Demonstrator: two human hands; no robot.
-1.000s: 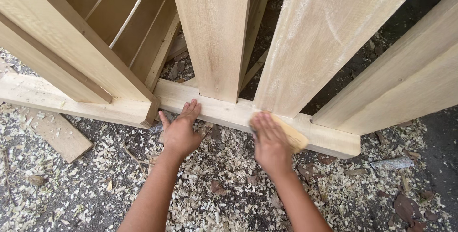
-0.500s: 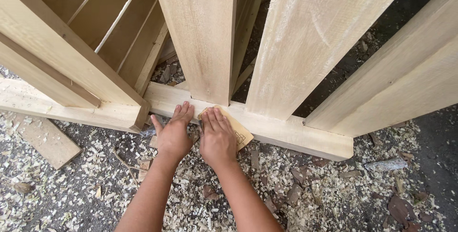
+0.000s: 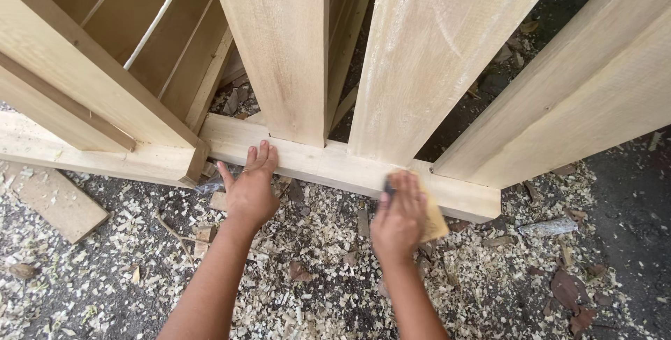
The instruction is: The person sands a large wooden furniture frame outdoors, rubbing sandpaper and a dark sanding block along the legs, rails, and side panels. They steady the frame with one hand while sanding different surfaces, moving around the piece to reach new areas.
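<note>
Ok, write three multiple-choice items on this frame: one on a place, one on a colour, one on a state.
1. Where is the left hand?
A. On the bottom rail
B. On a board on the ground
C. In the air

2. What colour is the sandpaper under the right hand?
A. Blue
B. Tan
C. Black

3. How is the ground?
A. Swept
B. Wet
C. Strewn with shavings

Answers:
1 A, its fingers lie on the rail's edge.
2 B, a tan sheet shows beside the fingers.
3 C, pale shavings lie all around both arms.
</note>
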